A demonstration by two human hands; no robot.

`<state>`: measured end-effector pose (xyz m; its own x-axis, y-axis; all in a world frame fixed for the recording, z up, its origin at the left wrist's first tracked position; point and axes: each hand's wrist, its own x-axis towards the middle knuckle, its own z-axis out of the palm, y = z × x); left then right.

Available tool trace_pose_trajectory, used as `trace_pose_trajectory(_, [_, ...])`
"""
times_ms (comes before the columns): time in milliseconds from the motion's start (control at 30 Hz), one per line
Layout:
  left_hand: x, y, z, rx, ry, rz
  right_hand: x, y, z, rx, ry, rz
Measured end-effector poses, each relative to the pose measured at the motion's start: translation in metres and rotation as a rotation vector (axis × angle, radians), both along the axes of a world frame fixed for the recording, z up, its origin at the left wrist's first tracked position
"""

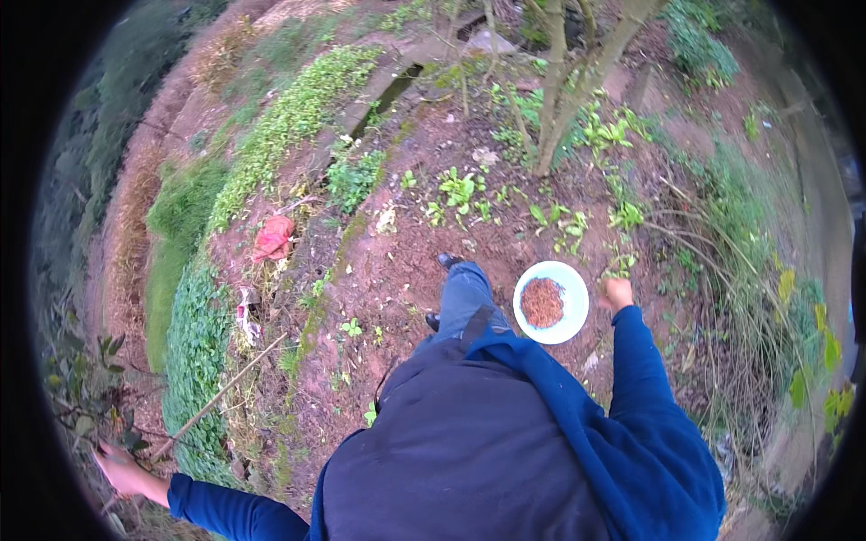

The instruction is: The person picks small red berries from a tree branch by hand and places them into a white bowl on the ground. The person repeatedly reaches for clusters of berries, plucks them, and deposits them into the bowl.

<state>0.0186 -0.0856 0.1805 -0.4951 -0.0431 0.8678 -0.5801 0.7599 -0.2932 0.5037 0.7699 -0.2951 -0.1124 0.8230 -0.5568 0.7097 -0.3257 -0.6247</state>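
Observation:
At the far lower left, my left hand [128, 473] reaches out beside a dark-leaved branch [126, 433], its fingers stretched out and partly blurred. I see nothing held in it. My right hand [618, 293] is low over the soil, just right of a white bowl [577, 298], with a small gap between them. Its fingers are curled closed, and what they hold, if anything, is hidden. A heap of reddish-brown, crumbly material [542, 303] lies in the bowl. Small leafy green plants [622, 263] grow just beyond the right hand.
A forked tree trunk [550, 135] rises ahead. Dry stalks and long grass [722, 243] crowd the right side. At left are a long stick [221, 394], a red bag [273, 239] and dense green plants [194, 338]. A mossy edge [338, 270] crosses the sloping soil.

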Motion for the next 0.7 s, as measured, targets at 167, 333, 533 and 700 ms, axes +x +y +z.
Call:
trace_pose_trajectory(167, [0.039, 0.02, -0.025, 0.263, 0.015, -0.291, -0.043, 0.014, -0.044, 0.778, -0.485, 1.264])
trace_pose_trajectory(333, [0.04, 0.092, -0.022, 0.194, 0.205, -0.329, -0.281, -0.076, 0.079, 0.401, 0.241, 0.874])
trace_pose_trajectory(533, [0.053, 0.147, -0.023, 0.51, 0.212, -0.352, -0.389, -0.28, 0.426, 0.615, 1.143, 1.527])
trace_pose_trajectory(700, [0.054, 0.147, -0.026, 0.495, 0.24, -0.339, -0.403, -0.385, 0.584, 1.07, 1.833, 1.446])
